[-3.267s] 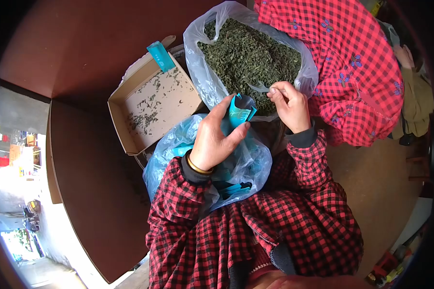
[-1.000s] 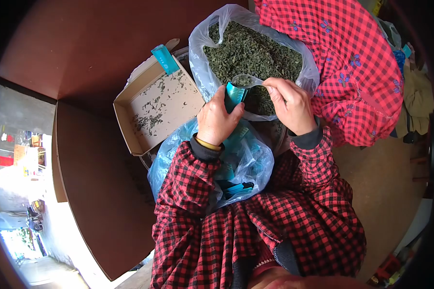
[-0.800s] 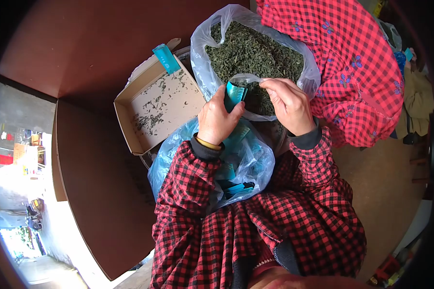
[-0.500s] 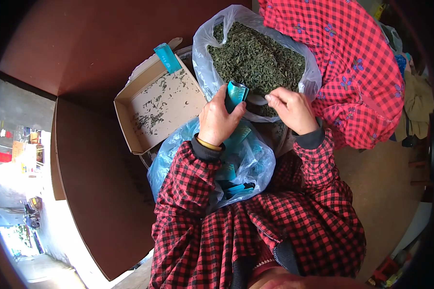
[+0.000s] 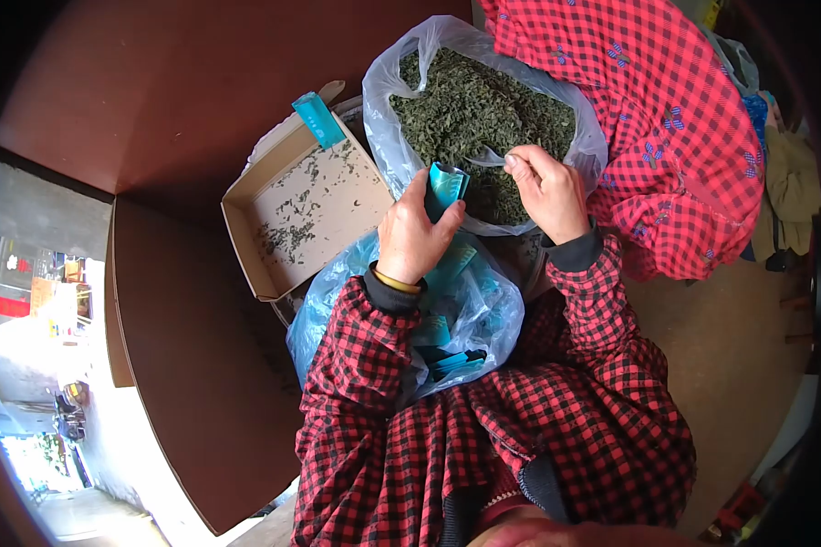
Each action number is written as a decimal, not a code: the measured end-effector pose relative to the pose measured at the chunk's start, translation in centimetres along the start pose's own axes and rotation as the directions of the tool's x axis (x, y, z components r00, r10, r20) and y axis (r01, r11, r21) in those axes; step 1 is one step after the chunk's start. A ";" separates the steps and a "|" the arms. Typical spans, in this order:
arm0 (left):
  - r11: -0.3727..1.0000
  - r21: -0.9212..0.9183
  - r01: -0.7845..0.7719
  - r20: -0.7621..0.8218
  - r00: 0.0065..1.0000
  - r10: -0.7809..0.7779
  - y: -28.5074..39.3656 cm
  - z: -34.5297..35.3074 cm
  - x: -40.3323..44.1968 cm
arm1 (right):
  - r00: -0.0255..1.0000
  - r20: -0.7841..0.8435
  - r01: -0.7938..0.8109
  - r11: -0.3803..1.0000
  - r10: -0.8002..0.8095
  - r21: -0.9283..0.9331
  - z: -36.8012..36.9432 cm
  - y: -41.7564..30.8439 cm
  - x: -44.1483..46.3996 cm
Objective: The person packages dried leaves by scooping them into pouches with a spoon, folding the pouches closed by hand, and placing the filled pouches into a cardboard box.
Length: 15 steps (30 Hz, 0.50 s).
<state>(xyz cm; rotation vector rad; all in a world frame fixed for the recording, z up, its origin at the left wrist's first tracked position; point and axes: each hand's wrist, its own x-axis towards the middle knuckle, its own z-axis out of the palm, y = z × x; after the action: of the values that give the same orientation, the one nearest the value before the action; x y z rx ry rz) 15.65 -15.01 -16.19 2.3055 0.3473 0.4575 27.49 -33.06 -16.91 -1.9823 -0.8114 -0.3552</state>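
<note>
My left hand (image 5: 415,235) is closed around a small teal foil packet (image 5: 444,187), its open mouth facing up and away from me. In my right hand (image 5: 551,196), thumb and fingers pinch the handle of a spoon (image 5: 487,158), whose bowl is at the dried green leaves (image 5: 483,100). Whether the spoon carries any leaves I cannot tell. The leaves fill a clear plastic bag (image 5: 383,118) just beyond both hands. Below my left hand, a bluish plastic bag (image 5: 493,314) holds several more teal packets (image 5: 456,363), partly covered by the film.
A shallow cardboard box (image 5: 246,246) with scattered leaf bits stands left of the leaf bag, a teal packet (image 5: 318,119) lying across its far rim. Brown cardboard panels (image 5: 192,365) rise at the left. Red checked cloth (image 5: 675,137) borders the leaf bag on the right.
My right hand has moved the spoon away from the packet's mouth, up and farther over the leaves. My left hand still holds the packet in nearly the same place.
</note>
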 end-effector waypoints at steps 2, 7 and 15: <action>1.000 0.010 -0.016 -0.011 1.000 0.016 0.0 0.2 -0.1 | 1.000 -0.018 0.020 1.000 -0.019 0.009 -0.5 -0.5 -0.1; 0.999 0.027 -0.039 -0.033 0.999 0.040 0.1 0.2 -0.1 | 0.986 -0.055 0.159 0.987 -0.158 0.012 -1.1 -1.7 -0.1; 0.999 0.018 -0.040 -0.048 0.998 0.041 -0.4 0.3 -0.1 | 0.950 -0.085 0.298 0.954 -0.299 -0.031 -1.1 -2.6 0.0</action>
<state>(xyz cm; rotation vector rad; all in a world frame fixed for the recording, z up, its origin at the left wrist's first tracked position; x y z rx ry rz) 15.69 -14.98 -16.72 2.3246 0.3305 0.5336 25.82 -33.09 -14.70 -1.8454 -1.0561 -0.6247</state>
